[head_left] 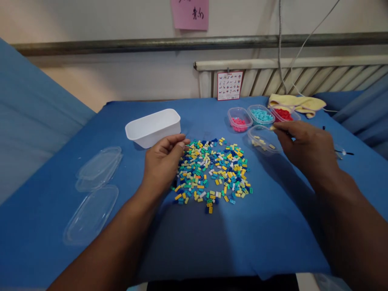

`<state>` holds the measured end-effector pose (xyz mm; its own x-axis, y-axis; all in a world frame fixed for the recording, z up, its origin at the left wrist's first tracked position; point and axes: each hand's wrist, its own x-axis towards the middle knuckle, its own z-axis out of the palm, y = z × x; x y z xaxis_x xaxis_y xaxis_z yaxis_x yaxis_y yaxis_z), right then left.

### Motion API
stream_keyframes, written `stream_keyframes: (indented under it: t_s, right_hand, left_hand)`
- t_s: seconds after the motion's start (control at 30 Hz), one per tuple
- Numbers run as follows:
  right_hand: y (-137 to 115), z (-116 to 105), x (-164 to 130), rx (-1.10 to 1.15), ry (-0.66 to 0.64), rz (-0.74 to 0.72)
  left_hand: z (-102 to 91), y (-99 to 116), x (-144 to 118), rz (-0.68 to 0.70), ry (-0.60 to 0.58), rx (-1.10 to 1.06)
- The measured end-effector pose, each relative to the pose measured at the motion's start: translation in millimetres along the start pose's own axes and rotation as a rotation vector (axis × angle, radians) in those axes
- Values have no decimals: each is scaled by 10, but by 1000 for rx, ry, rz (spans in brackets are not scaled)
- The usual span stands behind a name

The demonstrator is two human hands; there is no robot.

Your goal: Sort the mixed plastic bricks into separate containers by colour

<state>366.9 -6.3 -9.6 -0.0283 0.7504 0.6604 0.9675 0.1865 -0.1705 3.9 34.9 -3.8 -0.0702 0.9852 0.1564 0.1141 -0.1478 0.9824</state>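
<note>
Pinching a pale brick [272,128] in our right hand [303,145] over the clear tub [262,139], we rest our loosely curled left hand [162,161] at the brick pile [212,169], left of that tub.

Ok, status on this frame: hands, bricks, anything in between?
Left hand curled at brick pile edge, no clear grasp. Right hand pinching pale brick over clear tub. Nothing between pile and tub.

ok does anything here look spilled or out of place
The small coloured bricks lie loose in a heap on the blue cloth, not in a tub, beside the empty white tub. The left hand rests at the heap's edge; the right hand holds a yellowish piece over a clear tub. Nothing looks damaged.
</note>
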Motion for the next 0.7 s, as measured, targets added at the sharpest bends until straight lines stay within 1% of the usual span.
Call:
stream_keyframes:
  t_s: [0.1,0.23,0.3,0.37,0.43,0.47,0.5,0.53,0.6,0.67,0.7]
  right_hand:
    - [123,79,-23,-10,-44,19]
    - [160,134,-37,-21,-71,20]
    - [131,127,-28,-18,-66,5]
    - [58,104,-18,-7,-31,-11]
    - [-60,76,-16,42,-22,-56]
    - [-132,61,-21,96,-51,-97]
    - [-207,49,-32,171,-113,-151]
    - [-282,40,-46,263,-203,-212]
    - [-421,36,-88,451,-430,-328]
    - [-537,63,-142,596,-622,-399]
    - [-587,89,-171,645,-684,-415]
  left_hand:
    - [-34,-82,86,8,37,43]
    - [-28,-142,102,12,7,59]
    - [-31,-155,102,8,-2,69]
    - [-46,-176,107,10,-18,109]
    - [-71,-209,114,49,-67,230]
    - [-86,-227,115,96,-108,323]
    - [-101,-244,113,160,-159,429]
    - [-114,-255,105,235,-219,534]
    - [-128,-259,61,376,-363,718]
    - [-117,-238,-27,449,-525,867]
    - [-100,-224,-85,460,-605,931]
